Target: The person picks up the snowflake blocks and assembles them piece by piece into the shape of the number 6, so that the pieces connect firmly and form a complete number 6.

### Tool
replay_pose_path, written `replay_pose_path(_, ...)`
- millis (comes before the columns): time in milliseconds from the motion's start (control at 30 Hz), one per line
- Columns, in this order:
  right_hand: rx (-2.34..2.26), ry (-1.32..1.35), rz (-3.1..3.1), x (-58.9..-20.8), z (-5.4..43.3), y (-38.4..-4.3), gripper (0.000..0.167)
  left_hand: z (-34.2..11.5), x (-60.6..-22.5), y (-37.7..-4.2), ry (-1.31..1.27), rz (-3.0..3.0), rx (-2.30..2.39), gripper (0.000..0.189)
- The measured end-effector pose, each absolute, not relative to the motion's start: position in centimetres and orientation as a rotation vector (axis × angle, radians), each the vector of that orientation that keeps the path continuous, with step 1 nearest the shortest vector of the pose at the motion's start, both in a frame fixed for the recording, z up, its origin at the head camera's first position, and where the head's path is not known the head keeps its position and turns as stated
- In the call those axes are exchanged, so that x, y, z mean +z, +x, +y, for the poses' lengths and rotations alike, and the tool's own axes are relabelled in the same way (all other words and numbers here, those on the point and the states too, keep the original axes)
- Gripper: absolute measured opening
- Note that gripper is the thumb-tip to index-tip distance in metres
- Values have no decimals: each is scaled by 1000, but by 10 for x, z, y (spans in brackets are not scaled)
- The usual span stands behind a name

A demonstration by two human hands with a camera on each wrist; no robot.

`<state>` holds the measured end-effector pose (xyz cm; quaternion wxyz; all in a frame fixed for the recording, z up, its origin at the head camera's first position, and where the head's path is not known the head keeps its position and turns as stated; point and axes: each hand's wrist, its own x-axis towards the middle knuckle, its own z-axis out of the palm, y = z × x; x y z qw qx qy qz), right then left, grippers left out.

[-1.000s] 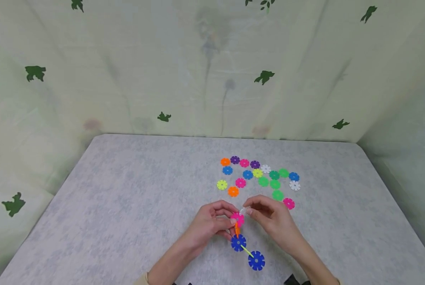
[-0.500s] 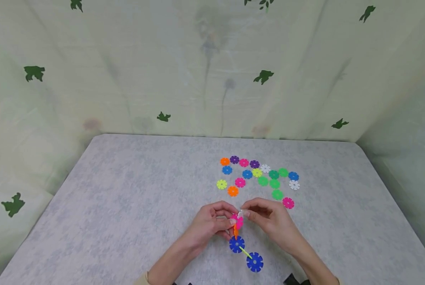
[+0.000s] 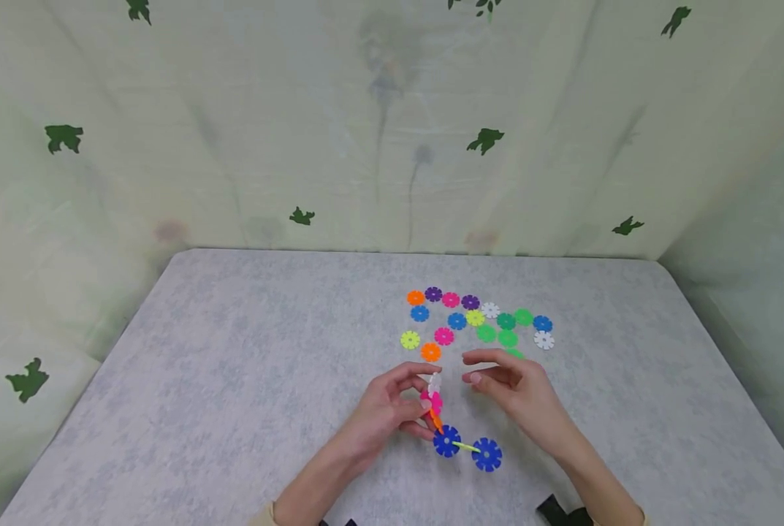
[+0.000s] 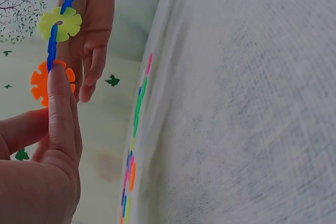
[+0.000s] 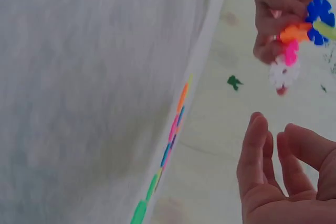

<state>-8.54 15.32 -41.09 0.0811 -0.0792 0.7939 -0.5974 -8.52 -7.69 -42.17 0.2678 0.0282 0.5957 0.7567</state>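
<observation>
My left hand point(image 3: 392, 402) pinches a chain of notched plastic snowflake discs by its pink disc point(image 3: 435, 403). A white disc point(image 5: 284, 73) is slotted onto the pink one at the chain's far end. Toward me follow an orange disc point(image 4: 39, 83), a blue disc point(image 3: 447, 441), a yellow-green disc point(image 4: 60, 24) seen edge-on from the head, and a last blue disc point(image 3: 486, 454). My right hand point(image 3: 523, 394) is held apart to the right of the chain, thumb and fingers spread, nothing between them.
Loose discs lie flat on the grey cloth-covered table point(image 3: 247, 351) beyond the hands, among them an orange disc point(image 3: 431, 352), a yellow one point(image 3: 410, 340) and a white one point(image 3: 543, 340). A pale curtain point(image 3: 267, 131) with green bird shapes hangs behind.
The white disc, pinched by my right hand before, now sits on the pink disc. My right hand has let go and drawn back to the right. The chain's blue end has swung right and up.
</observation>
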Motion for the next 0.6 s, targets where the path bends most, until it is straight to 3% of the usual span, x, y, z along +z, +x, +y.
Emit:
replay_pose_path(333, -1422, -232, 2639, -413, 195, -98, 25, -80, -424, -88, 90, 1639, 2072, 43)
replay_pose_path(600, -1112, -383, 2766, -422, 228, -115, 25, -80, -426, -88, 95, 1638, 2089, 44)
